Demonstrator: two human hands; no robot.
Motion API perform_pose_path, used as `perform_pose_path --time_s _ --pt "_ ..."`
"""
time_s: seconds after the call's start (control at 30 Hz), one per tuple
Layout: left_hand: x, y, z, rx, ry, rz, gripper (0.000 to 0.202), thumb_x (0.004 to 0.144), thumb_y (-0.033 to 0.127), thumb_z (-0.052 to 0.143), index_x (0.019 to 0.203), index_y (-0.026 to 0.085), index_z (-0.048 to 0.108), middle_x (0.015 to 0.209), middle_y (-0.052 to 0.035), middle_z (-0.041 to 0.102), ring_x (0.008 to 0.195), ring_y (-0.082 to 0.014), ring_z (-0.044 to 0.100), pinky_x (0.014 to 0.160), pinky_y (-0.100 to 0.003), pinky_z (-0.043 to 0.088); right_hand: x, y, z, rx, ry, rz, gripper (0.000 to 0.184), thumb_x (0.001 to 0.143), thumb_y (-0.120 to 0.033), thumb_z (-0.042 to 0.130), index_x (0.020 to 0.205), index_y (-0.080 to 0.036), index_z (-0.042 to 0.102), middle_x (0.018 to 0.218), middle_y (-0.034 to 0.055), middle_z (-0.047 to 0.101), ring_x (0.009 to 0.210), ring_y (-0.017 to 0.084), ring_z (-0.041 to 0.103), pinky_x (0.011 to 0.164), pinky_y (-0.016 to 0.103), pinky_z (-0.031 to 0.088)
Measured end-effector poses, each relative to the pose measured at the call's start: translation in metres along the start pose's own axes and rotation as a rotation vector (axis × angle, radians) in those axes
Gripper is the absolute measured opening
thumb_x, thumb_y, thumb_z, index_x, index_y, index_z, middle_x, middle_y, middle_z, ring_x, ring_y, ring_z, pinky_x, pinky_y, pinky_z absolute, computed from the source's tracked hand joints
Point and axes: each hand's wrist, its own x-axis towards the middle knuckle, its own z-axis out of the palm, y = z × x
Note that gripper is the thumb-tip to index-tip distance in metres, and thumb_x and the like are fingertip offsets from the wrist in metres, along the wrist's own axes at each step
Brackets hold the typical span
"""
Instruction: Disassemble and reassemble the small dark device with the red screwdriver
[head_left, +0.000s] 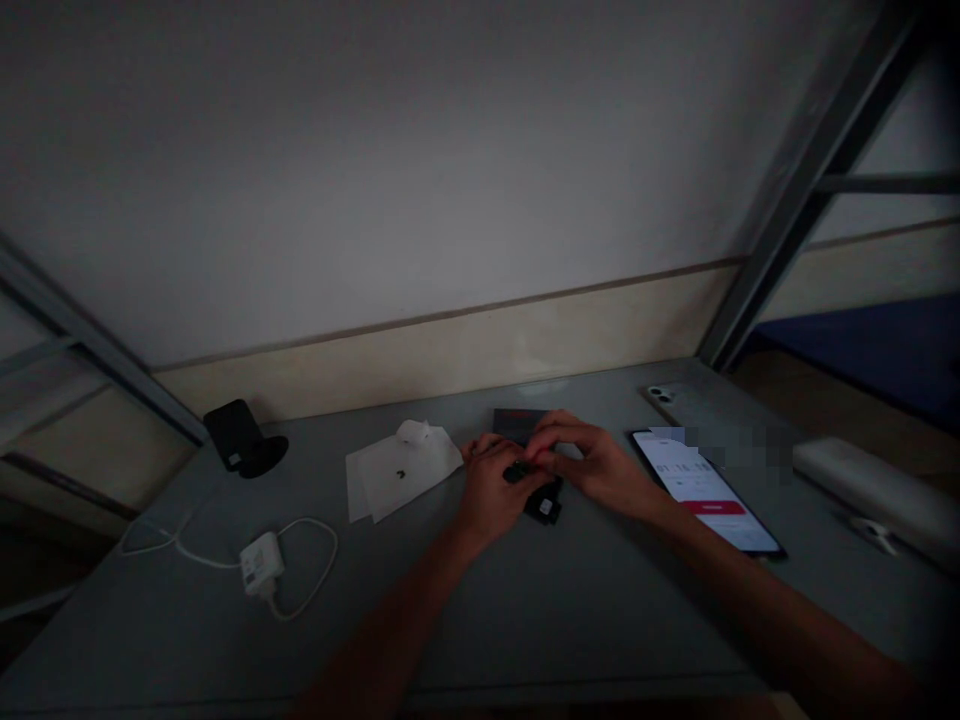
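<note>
Both of my hands meet over the middle of a grey table (525, 620). My left hand (491, 490) is curled, its fingers closed on a small black part (517, 472). My right hand (592, 460) bends its fingers down onto the same small black part from the right. Another small black piece (546, 508) lies just below the hands on the table. Right behind the fingers sits a dark flat box (517, 422). The scene is dim and the small parts are hard to make out.
A lit phone (705, 490) lies to the right, a second phone (667, 400) face down behind it. White paper sheets (397, 470) lie to the left, a white charger with cable (262, 565) at front left, a black stand (240, 440) at back left, a white bar (862, 480) at far right.
</note>
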Motion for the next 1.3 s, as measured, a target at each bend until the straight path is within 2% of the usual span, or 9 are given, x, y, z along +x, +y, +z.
perform_pose_path --time_s 0.17,0.33,0.5,0.7,0.83,0.97,1.13,1.23,1.3 --pt "0.000 0.000 -0.001 -0.016 -0.024 0.030 0.019 0.092 0.043 0.067 0.095 0.027 0.075 0.092 -0.0020 0.073 0.104 -0.0232 0.057 0.095 -0.042 0.033 0.000 0.000 0.000 0.037 -0.047 0.040 0.019 0.097 -0.034 0.058 0.099 -0.023 0.073 0.100 0.0070 0.071 0.098 0.023 0.064 0.093 0.040 0.047" --pt "0.001 0.000 0.000 -0.002 0.018 -0.010 0.026 0.084 0.049 0.075 0.089 0.024 0.074 0.087 -0.0017 0.073 0.098 -0.0230 0.059 0.093 -0.041 0.034 0.000 0.001 0.001 -0.008 -0.004 -0.016 0.014 0.093 -0.033 0.065 0.091 -0.022 0.075 0.100 0.0071 0.067 0.100 0.022 0.063 0.091 0.038 0.048" --pt "0.000 0.002 -0.001 0.017 -0.012 0.001 0.021 0.087 0.046 0.073 0.093 0.026 0.075 0.093 -0.0017 0.074 0.103 -0.0231 0.058 0.093 -0.040 0.034 -0.001 0.004 -0.001 0.032 -0.064 0.006 0.019 0.098 -0.029 0.056 0.105 -0.023 0.072 0.100 0.0063 0.070 0.097 0.021 0.064 0.088 0.037 0.049" --pt "0.003 0.002 -0.009 0.028 -0.041 0.012 0.020 0.090 0.044 0.069 0.093 0.024 0.074 0.092 -0.0018 0.074 0.103 -0.0232 0.058 0.095 -0.041 0.033 0.000 0.003 -0.001 0.003 -0.009 0.007 0.013 0.093 -0.030 0.064 0.094 -0.023 0.074 0.097 0.0055 0.070 0.096 0.021 0.065 0.088 0.036 0.050" --pt "0.007 -0.004 -0.029 0.075 -0.154 0.106 0.023 0.092 0.030 0.064 0.114 0.024 0.068 0.114 -0.0044 0.071 0.111 -0.0239 0.056 0.098 -0.042 0.036 0.000 0.003 -0.002 0.023 -0.037 0.092 0.020 0.097 -0.032 0.057 0.107 -0.023 0.072 0.104 0.0051 0.073 0.098 0.021 0.067 0.091 0.036 0.050" --pt "0.007 -0.011 -0.041 0.148 -0.276 0.166 0.029 0.090 0.020 0.058 0.118 0.024 0.067 0.123 -0.0057 0.067 0.117 -0.0256 0.054 0.102 -0.044 0.037 0.000 0.008 -0.002 0.086 -0.086 0.126 0.022 0.095 -0.038 0.060 0.108 -0.022 0.070 0.097 0.0047 0.072 0.091 0.020 0.067 0.084 0.034 0.052" --pt "0.004 -0.014 -0.042 0.178 -0.365 0.186 0.048 0.083 0.015 0.060 0.130 0.025 0.058 0.133 -0.0067 0.060 0.123 -0.0271 0.052 0.110 -0.046 0.038 0.000 0.011 -0.014 0.107 0.091 0.113 0.030 0.101 -0.044 0.047 0.113 -0.022 0.063 0.087 0.0037 0.066 0.082 0.020 0.065 0.078 0.035 0.052" --pt "0.005 -0.016 -0.044 0.186 -0.373 0.160 0.049 0.082 0.016 0.060 0.131 0.022 0.055 0.132 -0.0091 0.058 0.123 -0.0271 0.052 0.110 -0.044 0.040 -0.003 0.006 -0.018 -0.104 -0.044 0.142 0.032 0.096 -0.047 0.056 0.118 -0.024 0.062 0.106 0.0061 0.066 0.098 0.023 0.064 0.089 0.038 0.052" --pt "0.005 -0.018 -0.046 0.201 -0.367 0.142 0.046 0.082 0.017 0.060 0.128 0.020 0.055 0.127 -0.0100 0.059 0.120 -0.0274 0.053 0.109 -0.044 0.042 -0.008 0.004 -0.015 -0.245 -0.170 0.140 0.055 0.083 -0.046 0.074 0.131 -0.025 0.056 0.124 0.0081 0.061 0.112 0.026 0.061 0.099 0.042 0.049"
